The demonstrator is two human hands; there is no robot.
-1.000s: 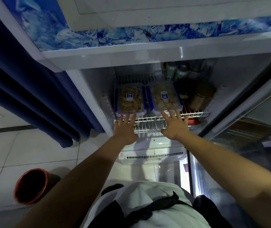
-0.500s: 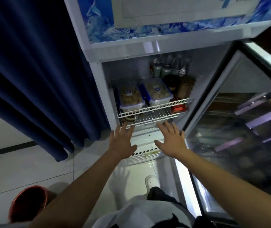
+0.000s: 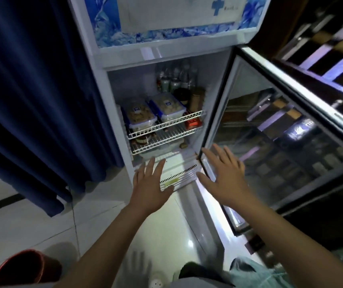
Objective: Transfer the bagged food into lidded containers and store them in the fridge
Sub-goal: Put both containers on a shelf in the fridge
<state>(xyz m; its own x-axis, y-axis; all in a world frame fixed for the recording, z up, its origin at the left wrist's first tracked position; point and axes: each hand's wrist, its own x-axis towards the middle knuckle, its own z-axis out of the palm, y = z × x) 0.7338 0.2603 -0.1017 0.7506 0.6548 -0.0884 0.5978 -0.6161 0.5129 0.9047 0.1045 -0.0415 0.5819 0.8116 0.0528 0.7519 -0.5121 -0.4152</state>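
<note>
The fridge [image 3: 114, 125] stands open ahead of both hands, and its glass door [image 3: 291, 142] swings out past the right hand. That door looks the heaviest thing here, stiff and framed. I judge it best pushed flat on the frame edge nearest the right hand, not on the glass.

Up and beyond the fingertips, on the upper wire shelf [image 3: 166, 123], sit the two lidded containers. The left container [image 3: 139, 116] lies above the left hand and the right container [image 3: 167, 106] just beside it, nearer the jars at the back. They look like rigid clear plastic with blue clip lids, moderately light and smooth enough to slip, so each would be taken by the short ends under the lid rim.

The left hand [image 3: 148, 187] is spread, fingers straight, holding nothing. The right hand [image 3: 224, 179] is also spread and empty, in front of the door's lower corner; whether it touches is unclear.

A second ago both hands reached to the shelf front by the containers. They have since drawn back and lower, and the view has pulled away, showing more door.
</note>
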